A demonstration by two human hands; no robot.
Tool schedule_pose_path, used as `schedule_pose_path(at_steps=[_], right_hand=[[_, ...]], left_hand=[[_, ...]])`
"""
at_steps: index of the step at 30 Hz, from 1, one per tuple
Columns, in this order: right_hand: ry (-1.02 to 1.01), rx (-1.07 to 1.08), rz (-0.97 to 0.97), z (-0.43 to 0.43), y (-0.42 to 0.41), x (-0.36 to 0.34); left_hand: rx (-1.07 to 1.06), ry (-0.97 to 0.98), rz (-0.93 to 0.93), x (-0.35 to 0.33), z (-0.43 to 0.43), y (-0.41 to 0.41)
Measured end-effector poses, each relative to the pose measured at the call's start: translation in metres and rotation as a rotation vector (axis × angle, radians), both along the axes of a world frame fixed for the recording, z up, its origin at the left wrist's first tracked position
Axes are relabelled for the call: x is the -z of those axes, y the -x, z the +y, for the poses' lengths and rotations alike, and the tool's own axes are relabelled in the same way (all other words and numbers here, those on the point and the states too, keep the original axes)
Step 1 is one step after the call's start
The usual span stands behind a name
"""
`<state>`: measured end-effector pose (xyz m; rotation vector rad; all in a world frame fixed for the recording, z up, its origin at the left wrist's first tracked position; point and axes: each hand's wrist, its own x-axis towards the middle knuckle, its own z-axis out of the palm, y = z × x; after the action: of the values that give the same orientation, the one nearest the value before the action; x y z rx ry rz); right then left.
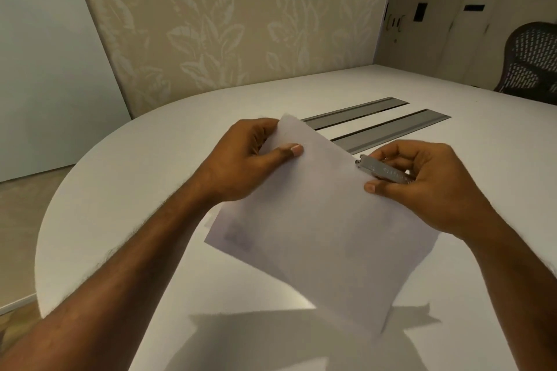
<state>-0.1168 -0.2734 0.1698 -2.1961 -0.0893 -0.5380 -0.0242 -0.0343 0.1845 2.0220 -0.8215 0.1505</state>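
A white sheet of paper, possibly more than one sheet, is held tilted above the white table. My left hand pinches its upper left corner, thumb on top and fingers behind. My right hand grips a small silver stapler at the paper's upper right edge, thumb pressing on the sheet. The stapler's nose sits right at the paper's edge; whether the paper is between its jaws cannot be told.
Two grey metal cable-slot covers lie in the tabletop behind the paper. A leaf-patterned partition stands at the table's far side. A dark mesh office chair is at the far right. The table's rounded edge curves at the left.
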Motion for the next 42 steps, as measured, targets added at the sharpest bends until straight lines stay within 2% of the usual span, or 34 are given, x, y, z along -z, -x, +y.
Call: schedule_pose_path(at_steps=[7,11,13,20,29,34,36,38,42], right_hand=[[0.370,0.130,-0.433,0.011,0.015,-0.020],[0.584,0.236,-0.610,0.018,0.021,-0.014],[0.639,0.258,-0.636,0.022,0.024,-0.006],[0.716,0.185,-0.486,0.039,0.038,0.051],[0.729,0.049,-0.118,0.058,0.054,0.106],[0.616,0.037,0.118,0.068,0.058,0.117],[0.344,0.006,0.306,0.065,0.057,0.118],[0.076,-0.001,0.338,0.059,0.053,0.122],[-0.132,-0.027,0.377,0.050,0.031,0.130]], left_hand=[[-0.003,0.189,-0.216,0.004,-0.004,-0.014],[0.061,0.296,-0.273,0.017,-0.001,-0.014],[0.108,0.285,-0.269,0.029,0.004,-0.016],[0.170,0.155,-0.147,0.093,0.030,-0.010],[0.150,-0.041,-0.071,0.145,0.052,0.001],[0.157,-0.132,-0.062,0.156,0.059,0.004],[0.180,-0.106,-0.011,0.160,0.061,0.005],[0.216,-0.068,0.043,0.163,0.064,0.005],[0.264,-0.034,0.136,0.170,0.067,-0.001]])
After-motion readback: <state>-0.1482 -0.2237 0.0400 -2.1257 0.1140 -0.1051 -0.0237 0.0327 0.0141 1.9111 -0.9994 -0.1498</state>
